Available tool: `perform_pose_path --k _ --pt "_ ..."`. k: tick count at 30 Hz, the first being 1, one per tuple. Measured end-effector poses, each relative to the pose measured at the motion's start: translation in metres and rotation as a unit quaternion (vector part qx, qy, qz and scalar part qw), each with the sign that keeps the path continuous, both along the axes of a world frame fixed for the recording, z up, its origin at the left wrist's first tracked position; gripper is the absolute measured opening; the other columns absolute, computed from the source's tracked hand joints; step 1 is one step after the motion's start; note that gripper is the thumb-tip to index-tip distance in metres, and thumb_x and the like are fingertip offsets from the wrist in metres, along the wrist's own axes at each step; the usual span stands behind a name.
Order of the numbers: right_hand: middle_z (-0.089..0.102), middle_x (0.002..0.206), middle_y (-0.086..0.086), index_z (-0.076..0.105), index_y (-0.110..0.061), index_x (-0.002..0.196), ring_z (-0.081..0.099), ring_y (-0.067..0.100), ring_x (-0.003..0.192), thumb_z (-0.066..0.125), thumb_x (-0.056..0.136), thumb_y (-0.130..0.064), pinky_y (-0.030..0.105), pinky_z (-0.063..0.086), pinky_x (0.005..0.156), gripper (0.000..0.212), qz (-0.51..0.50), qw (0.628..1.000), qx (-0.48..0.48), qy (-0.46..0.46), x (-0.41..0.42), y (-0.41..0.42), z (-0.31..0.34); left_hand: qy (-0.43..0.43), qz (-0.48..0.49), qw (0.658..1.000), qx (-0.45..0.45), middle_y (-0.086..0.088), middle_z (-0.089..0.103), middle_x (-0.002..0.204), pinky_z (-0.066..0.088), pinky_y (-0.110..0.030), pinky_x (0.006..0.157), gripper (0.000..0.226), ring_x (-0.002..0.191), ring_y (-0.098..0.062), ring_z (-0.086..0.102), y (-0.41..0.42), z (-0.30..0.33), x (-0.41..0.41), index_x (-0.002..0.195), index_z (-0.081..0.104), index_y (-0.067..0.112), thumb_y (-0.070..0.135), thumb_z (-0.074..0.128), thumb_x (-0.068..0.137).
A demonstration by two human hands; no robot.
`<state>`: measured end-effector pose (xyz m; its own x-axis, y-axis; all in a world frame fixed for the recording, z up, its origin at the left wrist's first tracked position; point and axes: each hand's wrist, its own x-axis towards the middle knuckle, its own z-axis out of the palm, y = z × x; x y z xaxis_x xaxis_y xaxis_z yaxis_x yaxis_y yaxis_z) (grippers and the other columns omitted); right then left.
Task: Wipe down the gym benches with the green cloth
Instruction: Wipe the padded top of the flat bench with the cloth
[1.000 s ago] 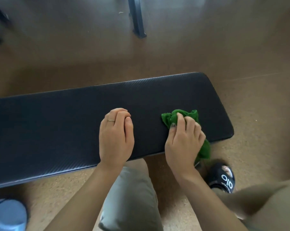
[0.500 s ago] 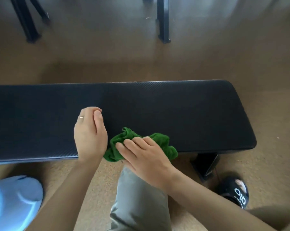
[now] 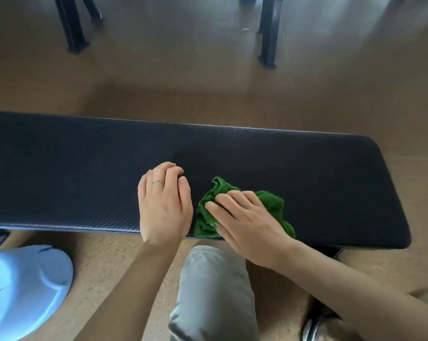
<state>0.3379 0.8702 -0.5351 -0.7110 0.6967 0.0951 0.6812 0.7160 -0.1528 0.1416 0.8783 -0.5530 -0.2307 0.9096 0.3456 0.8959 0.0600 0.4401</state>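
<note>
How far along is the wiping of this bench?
Done: nothing shows; the bench looks the same all over. In hand: the right hand presses the green cloth on its near edge, the left hand resting alongside. Left: apparently the stretch leftward.

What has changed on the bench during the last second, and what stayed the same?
The right hand swept the green cloth from near the right end of the bench leftward along the near edge, up beside the left hand. No grip changed: the right hand still presses the cloth, the left still rests loosely curled on the pad.
</note>
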Motion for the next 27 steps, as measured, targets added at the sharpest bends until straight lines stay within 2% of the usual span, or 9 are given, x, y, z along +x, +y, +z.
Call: perform_pose_path --k 4,8,10,13,16,19,21,23,27 --pt "0.056 0.135 0.003 0.056 -0.017 0.140 0.051 0.024 0.126 0.042 0.106 -0.037 0.041 0.039 0.109 0.042 0.014 1.000 0.019 0.010 -0.017 0.073 -0.003 0.028 0.003 1.000 -0.002 -0.006 0.062 0.126 0.036 -0.049 0.114 0.031 0.115 -0.029 0.056 0.000 -0.002 0.000 0.110 0.065 0.011 0.023 0.037 0.107" --pt "0.058 0.133 0.004 0.060 -0.016 0.137 0.053 0.027 0.124 0.040 0.104 -0.038 0.040 0.038 0.106 0.044 -0.044 0.998 0.034 0.016 -0.048 0.141 -0.012 0.031 0.002 1.000 0.002 -0.006 0.063 0.123 0.037 -0.048 0.113 0.032 0.112 -0.029 0.057 0.003 -0.002 0.000 0.108 0.065 0.010 0.023 0.036 0.107" --pt "0.061 0.127 0.008 0.063 -0.014 0.131 0.057 0.032 0.117 0.037 0.102 -0.040 0.043 0.041 0.100 0.047 -0.100 0.995 0.022 0.002 -0.041 0.163 -0.010 0.033 0.010 0.999 0.002 -0.007 0.063 0.124 0.037 -0.051 0.113 0.031 0.113 -0.029 0.057 0.003 -0.002 -0.002 0.108 0.065 0.009 0.023 0.037 0.107" --pt "0.066 0.112 0.016 0.064 -0.009 0.114 0.062 0.041 0.105 0.023 0.101 -0.044 0.048 0.044 0.091 0.056 -0.244 0.970 -0.003 -0.006 0.014 0.182 -0.004 0.034 0.009 0.999 -0.001 -0.007 0.064 0.125 0.037 -0.053 0.114 0.032 0.117 -0.028 0.058 0.001 -0.003 -0.001 0.109 0.066 0.009 0.023 0.038 0.106" --pt "0.062 0.128 0.012 0.058 -0.008 0.130 0.055 0.037 0.120 0.029 0.106 -0.037 0.047 0.039 0.104 0.048 -0.289 0.957 -0.006 0.031 0.070 0.161 -0.012 0.034 0.008 0.999 -0.008 -0.006 0.064 0.124 0.036 -0.050 0.115 0.032 0.116 -0.026 0.058 0.002 -0.003 0.001 0.108 0.066 0.011 0.024 0.036 0.106" --pt "0.055 0.140 0.011 0.052 -0.006 0.141 0.046 0.034 0.133 0.034 0.108 -0.032 0.046 0.033 0.116 0.045 -0.333 0.942 -0.001 0.045 0.067 0.149 -0.015 0.016 0.013 1.000 -0.017 -0.002 0.064 0.121 0.036 -0.044 0.115 0.031 0.112 -0.025 0.058 0.002 -0.001 0.002 0.107 0.064 0.013 0.023 0.035 0.106" --pt "0.057 0.131 0.019 0.056 -0.001 0.130 0.049 0.041 0.125 0.034 0.103 -0.029 0.051 0.036 0.113 0.044 -0.300 0.952 0.009 0.056 0.039 0.147 -0.012 0.009 0.011 1.000 -0.012 -0.002 0.065 0.120 0.037 -0.044 0.114 0.031 0.110 -0.025 0.060 0.001 -0.001 0.001 0.107 0.063 0.013 0.022 0.034 0.106" --pt "0.058 0.118 0.021 0.060 0.000 0.114 0.053 0.045 0.112 0.038 0.100 -0.022 0.055 0.041 0.104 0.034 -0.206 0.976 0.026 0.068 -0.002 0.134 -0.011 0.004 0.008 1.000 -0.004 -0.003 0.065 0.120 0.037 -0.045 0.113 0.030 0.110 -0.026 0.060 0.001 -0.002 0.000 0.107 0.063 0.012 0.020 0.034 0.106" --pt "0.056 0.126 0.010 0.060 -0.007 0.122 0.050 0.031 0.119 0.046 0.101 -0.020 0.044 0.037 0.107 0.028 -0.067 0.993 -0.001 0.098 -0.078 0.082 -0.012 -0.018 0.017 1.000 0.006 -0.007 0.062 0.112 0.040 -0.045 0.107 0.026 0.103 -0.029 0.058 0.000 -0.004 -0.004 0.103 0.060 0.008 0.016 0.035 0.105"
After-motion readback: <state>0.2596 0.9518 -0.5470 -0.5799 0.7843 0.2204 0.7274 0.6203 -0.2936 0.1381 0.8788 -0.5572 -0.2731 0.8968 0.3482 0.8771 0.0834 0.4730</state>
